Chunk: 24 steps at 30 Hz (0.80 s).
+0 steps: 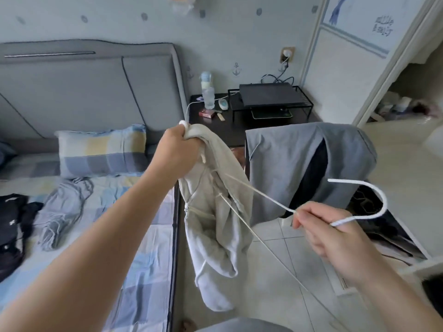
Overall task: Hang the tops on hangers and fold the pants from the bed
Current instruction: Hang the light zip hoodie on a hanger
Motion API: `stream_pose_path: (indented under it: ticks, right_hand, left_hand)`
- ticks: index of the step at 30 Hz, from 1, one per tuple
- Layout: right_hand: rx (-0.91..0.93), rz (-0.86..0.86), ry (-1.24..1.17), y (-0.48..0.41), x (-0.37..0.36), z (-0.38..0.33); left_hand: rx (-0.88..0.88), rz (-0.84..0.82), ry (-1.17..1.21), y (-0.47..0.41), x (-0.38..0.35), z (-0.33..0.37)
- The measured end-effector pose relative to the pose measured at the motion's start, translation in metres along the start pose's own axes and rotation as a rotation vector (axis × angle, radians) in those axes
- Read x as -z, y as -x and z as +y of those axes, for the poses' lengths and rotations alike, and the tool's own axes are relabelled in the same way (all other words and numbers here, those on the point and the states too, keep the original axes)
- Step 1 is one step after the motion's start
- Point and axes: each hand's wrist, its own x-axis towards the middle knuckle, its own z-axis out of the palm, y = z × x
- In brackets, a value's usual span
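— Floor [275,259] under you?
— Pale tiles, just right of the bed [143,248]. On its checked sheet lie a crumpled grey garment [62,212] and a black garment [12,224]. Beyond them are a pillow [100,152], a grey headboard [84,92] and a dark table [237,125] against the wall.
— The top [215,224]?
— Beige, hanging over the tiles beside the bed's edge, long axis near vertical, bunched end up.
— Hanger [381,200]?
— White wire. Its hook curls off to the right, and its arms run left and up into the top.
— Hands?
— Left hand [177,152] is clenched round the top's bunched upper end. Right hand [330,233] pinches the hanger's neck below the hook.
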Motion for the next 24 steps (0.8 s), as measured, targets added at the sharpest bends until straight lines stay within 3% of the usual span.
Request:
stream_pose_path:
  ticks: [9,13,17,20,24]
  right_hand:
    - [0.21,-0.145,0.112,-0.104,-0.179,-0.031]
    - [0.287,-0.133,0.178,-0.132,-0.259,-0.038]
    - [0.431,-0.079,-0.02,-0.137,-0.298,-0.045]
    - [0.393,-0.204,-0.106,-0.141,-0.318,-0.051]
    - [0.279,-0.359,0.081,-0.157,-0.355,-0.048]
  left_hand:
    - [0.069,-0.07,0.096,-0.004,0.12,-0.046]
    - [0.134,-0.066,0.165,-0.003,0.162,-0.071]
    - [0.204,-0.051,0.233,-0.004,0.199,-0.096]
    - [0.203,0.004,0.201,-0.008,0.214,-0.108]
    - [0.263,0.008,0.226,-0.007,0.228,-0.12]
